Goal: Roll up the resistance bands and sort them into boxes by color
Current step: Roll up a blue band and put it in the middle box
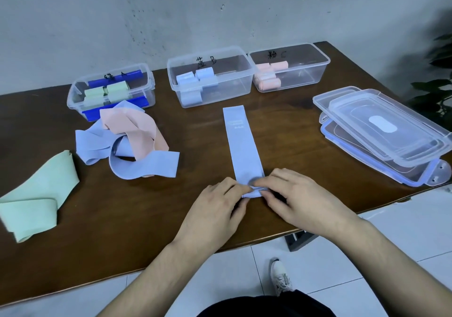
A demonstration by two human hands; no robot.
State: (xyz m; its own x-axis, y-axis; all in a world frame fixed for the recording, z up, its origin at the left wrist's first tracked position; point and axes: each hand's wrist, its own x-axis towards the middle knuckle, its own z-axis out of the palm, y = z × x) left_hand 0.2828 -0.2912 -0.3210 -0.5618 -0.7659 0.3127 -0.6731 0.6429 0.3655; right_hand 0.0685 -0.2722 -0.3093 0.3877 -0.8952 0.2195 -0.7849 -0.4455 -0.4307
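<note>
Blue band (245, 145) lies flat and lengthwise mid-counter (281, 131), its near end folded into a small roll. We pinch that rolled end with both hands: left hand (215, 209) fingers curled on its left side, right hand (303, 199) fingers curled on its right. Far edge: green box (111, 89) with green rolls, blue box (210, 76) with blue rolls, pink box (289, 66) with pink rolls. Loose pile of blue and pink bands (129, 140) sits left, a green band (39, 194) further left. Stacked lids (384, 131) lie right.
</note>
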